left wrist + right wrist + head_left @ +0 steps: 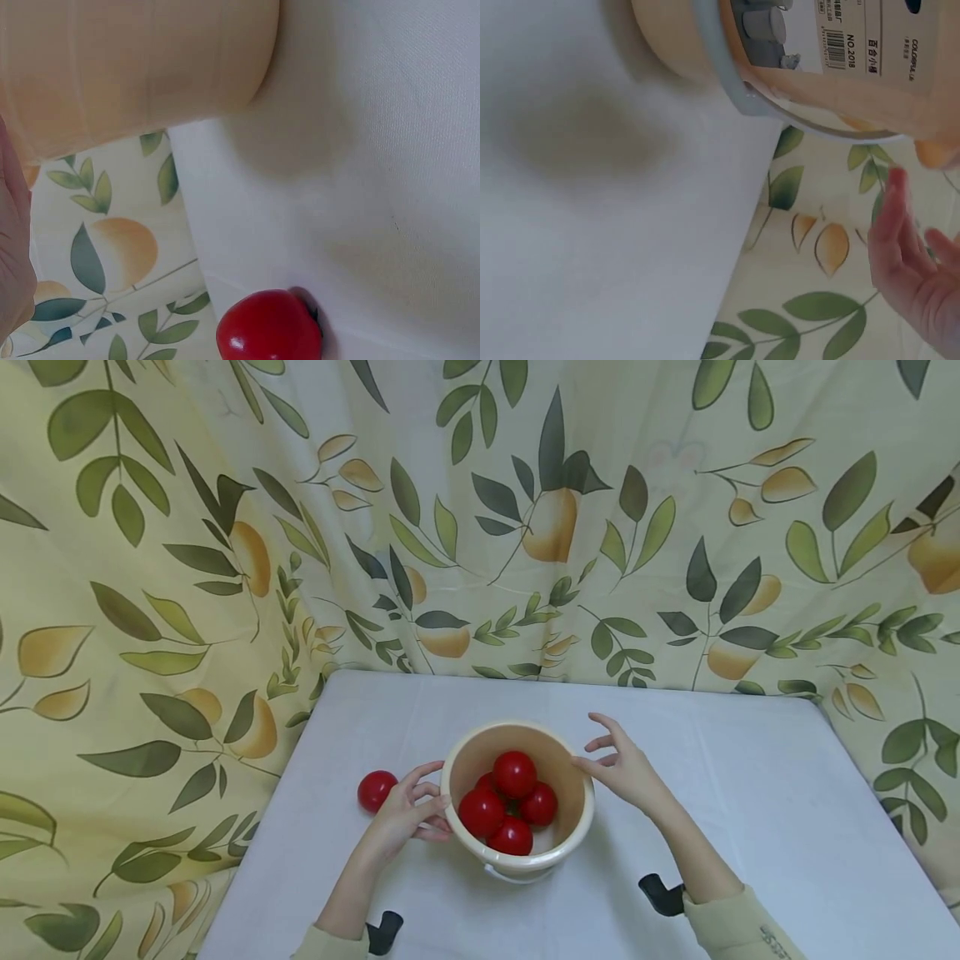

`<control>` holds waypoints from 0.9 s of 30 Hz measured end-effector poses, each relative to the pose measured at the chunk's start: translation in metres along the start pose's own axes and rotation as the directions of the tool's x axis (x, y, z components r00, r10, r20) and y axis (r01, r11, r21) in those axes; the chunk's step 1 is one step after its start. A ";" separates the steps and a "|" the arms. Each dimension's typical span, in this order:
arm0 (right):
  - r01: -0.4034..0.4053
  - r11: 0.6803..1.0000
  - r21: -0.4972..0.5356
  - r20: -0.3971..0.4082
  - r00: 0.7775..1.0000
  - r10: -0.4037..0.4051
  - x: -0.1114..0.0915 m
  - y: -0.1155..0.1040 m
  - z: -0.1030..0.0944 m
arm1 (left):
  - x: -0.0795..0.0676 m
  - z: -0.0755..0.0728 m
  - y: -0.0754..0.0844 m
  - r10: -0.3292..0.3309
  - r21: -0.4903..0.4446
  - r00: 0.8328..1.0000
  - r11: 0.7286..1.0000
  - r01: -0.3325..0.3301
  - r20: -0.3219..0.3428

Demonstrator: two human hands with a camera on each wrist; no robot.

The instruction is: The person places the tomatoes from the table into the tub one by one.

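A cream plastic bucket (564,785) stands on the white table, its mouth facing up, with several red tomatoes (514,774) inside. My left hand (401,818) is at the bucket's left side, fingers extended and thumb right at the rim. On the opposite side, my right hand (628,772) touches the rim with the thumb, the other fingers spread in the air. Another tomato (377,791) lies on the table beyond my left hand; the left wrist view shows this red tomato (270,328) with its dark stem end. The bucket's base is hidden in the head view.
The bucket's pale handle (517,875) hangs down at the front. A printed label (855,37) with a barcode is on its outer wall. Behind and left of the white-covered table (750,793) hangs a leaf-and-fruit patterned curtain (480,527).
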State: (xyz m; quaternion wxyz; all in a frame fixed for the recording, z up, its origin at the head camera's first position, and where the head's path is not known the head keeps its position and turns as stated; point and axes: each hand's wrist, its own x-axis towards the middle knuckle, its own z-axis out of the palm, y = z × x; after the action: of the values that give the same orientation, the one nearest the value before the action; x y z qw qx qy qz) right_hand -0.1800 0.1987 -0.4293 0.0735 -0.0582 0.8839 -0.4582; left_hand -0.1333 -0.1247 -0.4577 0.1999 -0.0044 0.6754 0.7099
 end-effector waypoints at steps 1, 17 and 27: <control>-0.025 0.999 0.028 0.032 0.999 0.025 -0.003 0.002 -0.002 | 0.000 0.000 0.000 0.000 0.001 1.000 1.000 0.000 0.000; -0.173 0.945 0.277 0.346 0.936 0.070 -0.035 0.003 -0.006 | -0.001 0.002 0.002 -0.005 0.002 1.000 1.000 0.005 -0.003; -0.210 0.929 0.303 0.394 0.916 0.079 -0.037 -0.005 -0.005 | -0.002 0.002 0.002 0.016 0.015 1.000 1.000 -0.016 -0.002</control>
State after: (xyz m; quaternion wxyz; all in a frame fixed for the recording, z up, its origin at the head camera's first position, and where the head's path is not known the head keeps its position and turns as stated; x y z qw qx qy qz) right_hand -0.1449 0.2061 -0.4190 0.2840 -0.0645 0.7630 -0.5771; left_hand -0.1312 -0.1236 -0.4552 0.1934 0.0018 0.6809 0.7063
